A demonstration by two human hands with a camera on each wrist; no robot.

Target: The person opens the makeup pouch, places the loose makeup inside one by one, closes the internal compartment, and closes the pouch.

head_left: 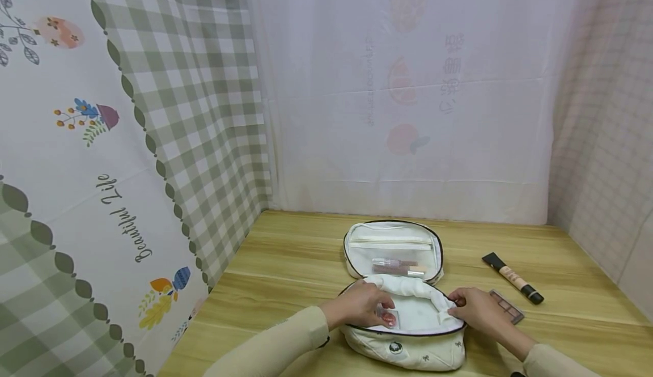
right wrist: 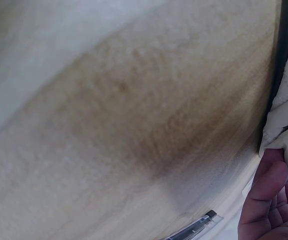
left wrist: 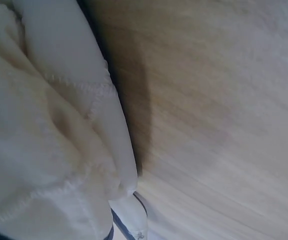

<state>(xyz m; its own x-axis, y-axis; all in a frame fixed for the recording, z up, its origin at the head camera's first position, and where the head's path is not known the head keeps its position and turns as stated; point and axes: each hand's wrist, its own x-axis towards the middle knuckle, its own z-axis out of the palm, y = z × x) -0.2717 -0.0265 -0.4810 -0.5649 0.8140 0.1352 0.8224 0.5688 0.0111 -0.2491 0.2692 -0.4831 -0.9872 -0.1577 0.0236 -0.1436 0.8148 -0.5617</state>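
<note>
A cream quilted makeup bag (head_left: 403, 350) with dark piping stands unzipped on the table, its lid (head_left: 391, 232) folded back. Inside its left part, my left hand (head_left: 363, 304) pinches a small clear, square-looking item (head_left: 394, 313) close over the white lining; the fingers partly hide it. At the right end of the opening, my right hand (head_left: 479, 308) grips the bag's padded rim between thumb and fingers. The right wrist view also catches that hand (right wrist: 271, 200) at the rim. Only the bag's quilted side (left wrist: 49, 135) and bare wood appear in the left wrist view.
Slim makeup tubes (head_left: 398, 267) sit in the lid's clear pocket. Right of the bag lie an eyeshadow palette (head_left: 507, 307), beside my right hand, and a beige squeeze tube (head_left: 512, 278) with black ends. Cloth curtains (head_left: 408, 184) enclose the wooden table (head_left: 296, 252).
</note>
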